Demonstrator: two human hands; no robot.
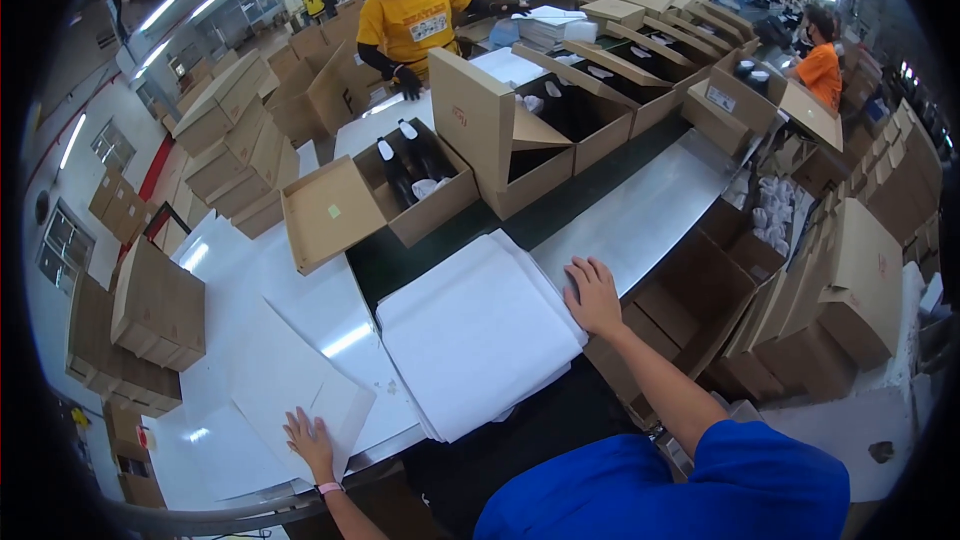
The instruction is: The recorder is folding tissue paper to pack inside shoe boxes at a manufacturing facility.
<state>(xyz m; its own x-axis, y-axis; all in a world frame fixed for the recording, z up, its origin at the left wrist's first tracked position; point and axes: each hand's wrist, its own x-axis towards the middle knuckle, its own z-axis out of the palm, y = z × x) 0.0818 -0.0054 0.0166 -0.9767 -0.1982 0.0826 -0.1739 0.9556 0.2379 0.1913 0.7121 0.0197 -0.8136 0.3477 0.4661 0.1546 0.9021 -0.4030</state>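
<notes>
My left hand (312, 443) lies flat with fingers spread on a thin white sheet or small pile of sheets (300, 370) on the metal table. In front of my body rests a thick stack of white paper (475, 335), its layers slightly askew. My right hand (596, 292) touches the stack's right edge, fingers stretched out and holding nothing. Beyond the stack, an open cardboard box (440, 212) stands with its lid (335, 215) folded to the left. Inside it lie long black items that look like boots (397, 175), with white paper among them.
More open boxes (600, 135) line the dark conveyor (400, 265) toward the far right. Closed boxes (158, 305) are stacked on the left; cartons (830, 310) lean at right. A person in a yellow shirt (415, 20) stands across; another in orange (820, 70) is farther right.
</notes>
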